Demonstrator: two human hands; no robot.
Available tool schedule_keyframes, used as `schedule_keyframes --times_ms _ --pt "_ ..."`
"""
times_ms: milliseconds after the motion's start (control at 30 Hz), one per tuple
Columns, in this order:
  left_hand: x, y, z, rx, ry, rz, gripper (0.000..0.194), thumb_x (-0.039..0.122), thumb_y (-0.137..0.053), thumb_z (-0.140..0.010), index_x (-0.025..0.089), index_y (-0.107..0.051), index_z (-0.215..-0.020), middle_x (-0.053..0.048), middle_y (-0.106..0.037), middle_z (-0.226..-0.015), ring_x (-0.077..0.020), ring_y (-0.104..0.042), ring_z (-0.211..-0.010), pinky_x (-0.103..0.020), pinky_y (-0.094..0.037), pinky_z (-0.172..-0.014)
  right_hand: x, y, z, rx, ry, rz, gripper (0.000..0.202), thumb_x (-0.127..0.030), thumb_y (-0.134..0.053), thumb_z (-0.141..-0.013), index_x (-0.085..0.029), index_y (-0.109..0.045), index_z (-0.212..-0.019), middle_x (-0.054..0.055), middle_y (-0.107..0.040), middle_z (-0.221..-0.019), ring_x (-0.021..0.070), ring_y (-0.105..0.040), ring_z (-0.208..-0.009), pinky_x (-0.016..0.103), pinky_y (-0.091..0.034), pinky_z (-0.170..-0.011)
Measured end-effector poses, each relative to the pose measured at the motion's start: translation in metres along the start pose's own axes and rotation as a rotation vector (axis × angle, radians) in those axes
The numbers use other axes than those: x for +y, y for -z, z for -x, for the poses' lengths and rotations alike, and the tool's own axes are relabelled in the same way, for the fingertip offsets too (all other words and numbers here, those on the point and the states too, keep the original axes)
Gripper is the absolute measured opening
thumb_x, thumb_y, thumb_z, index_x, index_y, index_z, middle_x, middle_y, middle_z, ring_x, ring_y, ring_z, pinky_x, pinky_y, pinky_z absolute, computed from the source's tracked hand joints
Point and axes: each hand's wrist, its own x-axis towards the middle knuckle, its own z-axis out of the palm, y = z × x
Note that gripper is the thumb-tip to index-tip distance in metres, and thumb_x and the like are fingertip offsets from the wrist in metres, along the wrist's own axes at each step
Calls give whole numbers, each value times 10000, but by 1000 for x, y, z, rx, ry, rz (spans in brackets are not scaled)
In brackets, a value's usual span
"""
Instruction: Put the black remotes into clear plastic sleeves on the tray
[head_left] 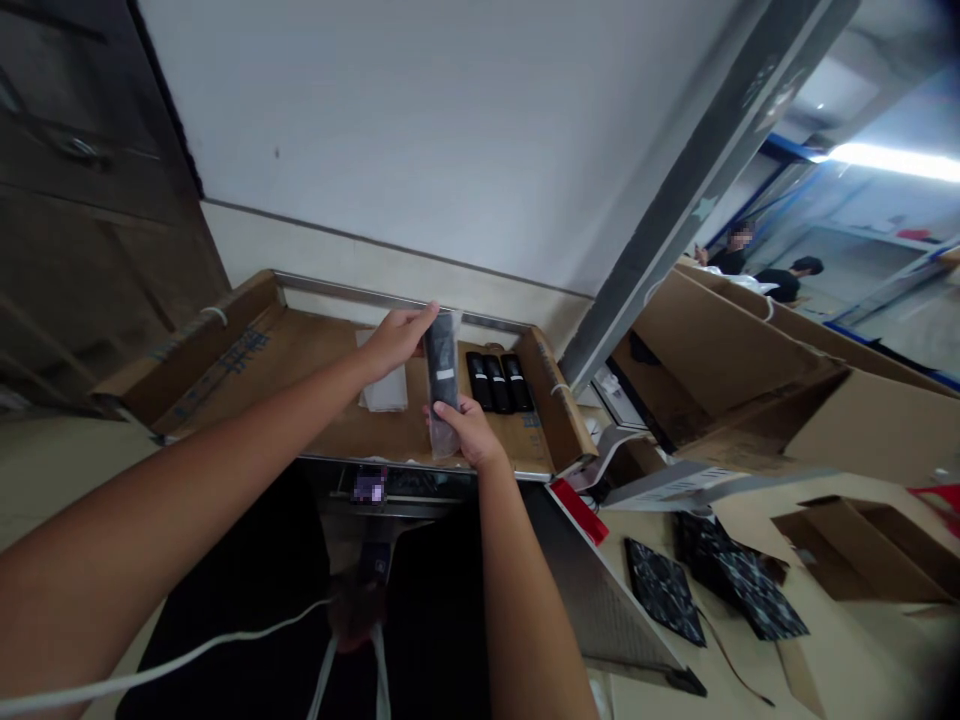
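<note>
One slim dark device (442, 345) is in hand, held above the middle of the cardboard-lined tray (307, 355), which serves as landmark here. It lies inside a clear sleeve (445, 442), a white label (445, 374) facing up; spare film shows past its lower end.

Right hand (474, 430): over the tray's near edge, thumb on top of the sleeve, fingers beneath, clamped on the lower part. Left hand (397, 340): over the tray's middle, closed on the sleeve's upper left edge; how firmly, cannot tell.

Three similar dark units (496, 385) lie side by side at the tray's right end, labels up. They look bare, though gloss makes that uncertain. A pale flat stack (386, 393) rests on the tray left of the sleeved device, partly behind the left forearm; looks like more sleeves, count not readable.

Progress, as judged: the held unit seems fully in its sleeve, but whether the mouth is sealed cannot be told. If the three count as waiting, they remain; if finished, only the held one does.
</note>
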Motion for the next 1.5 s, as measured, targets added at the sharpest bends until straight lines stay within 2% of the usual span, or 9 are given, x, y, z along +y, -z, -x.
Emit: schedule_keyframes --times_ms 100,300,433,600,700,800,933,1100,1500 --pt "-1 -4 3 -8 -1 -42 541 639 -423 -915 168 -565 -690 -37 -599 -626 -145 -584 -601 -267 -497 -599 1 0 0 2 3 14 430 -468 -880 -585 -193 -692 -856 32 -745 -830 142 -652 -654 261 -523 -643" --pt "12 -4 3 96 -362 -531 501 503 -353 -963 198 -464 -580 -13 -489 -560 -148 -462 -570 -282 -367 -589 2 -2 -2 51 84 94 400 -451 -865 -598 -173 -677 -816 8 -691 -735 125 -600 -627 245 -482 -626" --pt "26 -13 3 108 -493 -638 480 483 -352 -964 207 -477 -592 -21 -474 -560 -158 -422 -564 -298 -328 -593 0 -8 -2 129 124 215 406 -453 -854 -579 -168 -650 -783 -7 -647 -690 115 -545 -597 244 -448 -598" --pt "32 -23 4 186 -445 -487 529 534 -347 -968 192 -563 -625 -12 -477 -554 -148 -430 -561 -286 -331 -572 2 -13 -3 216 211 348 351 -422 -809 -605 -179 -596 -742 -37 -565 -635 100 -452 -568 227 -370 -539" --pt "30 -24 5 202 -369 -415 495 595 -460 -911 183 -627 -693 5 -512 -584 -134 -447 -572 -272 -336 -556 4 -13 -5 226 256 391 320 -402 -777 -624 -187 -563 -727 -54 -501 -617 93 -395 -563 224 -337 -532" --pt "35 -20 6 203 -375 -496 431 595 -632 -801 180 -638 -687 19 -524 -588 -124 -439 -577 -266 -331 -556 6 -12 -6 237 285 440 322 -411 -759 -632 -197 -528 -700 -58 -457 -617 92 -360 -574 222 -307 -526" --pt "55 -16 1 231 -476 -643 448 549 -628 -818 181 -567 -570 5 -502 -552 -131 -438 -584 -281 -359 -618 3 -13 -5 231 294 479 336 -423 -755 -633 -205 -504 -682 -59 -424 -614 94 -333 -579 224 -282 -522" --pt "72 -14 -13 113 -444 -785 469 504 -783 -660 203 -479 -466 -21 -427 -494 -218 -522 -692 -342 -411 -738 -1 -15 -2 217 306 478 345 -432 -757 -637 -210 -495 -666 -57 -414 -618 97 -314 -585 229 -284 -529" --pt "77 -8 -23 6 -431 -749 457 352 -760 -706 202 -437 -420 -10 -319 -454 -257 -544 -755 -394 -390 -834 2 -15 -2 215 334 518 315 -423 -759 -653 -194 -551 -710 -53 -459 -637 100 -355 -595 224 -325 -543"
